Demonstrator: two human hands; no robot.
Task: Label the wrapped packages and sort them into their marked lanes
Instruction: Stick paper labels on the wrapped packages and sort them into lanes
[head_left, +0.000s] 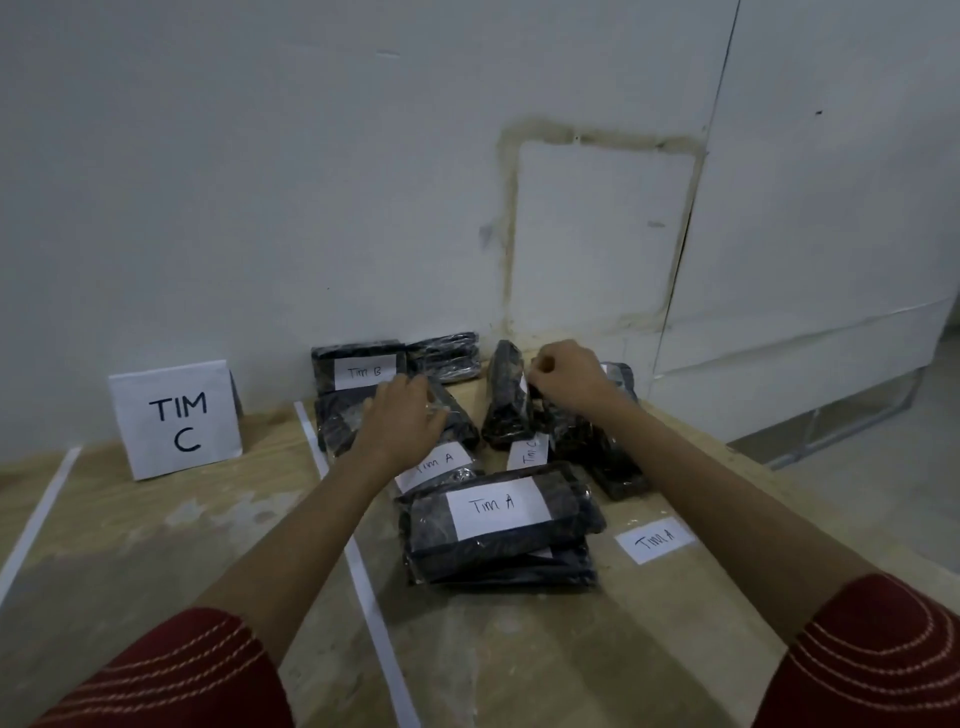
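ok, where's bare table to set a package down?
Bare: lane before the TIM C sign, between left strip and middle strip; also table nearer than the Tim A stack. Crowded: pile around left hand and right hand.

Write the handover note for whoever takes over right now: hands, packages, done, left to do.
Left hand rests on a wrapped package. Right hand pinches the top of the tilted package, by a white slip.
Packages are heaped together right of the tape strip: Tim B package at the back, Tim A package on the front stack. A loose Tim A label lies on the table.
Done: several labelled.
Left: finish labelling, then sort; the TIM C sign stands in the lane to the left.
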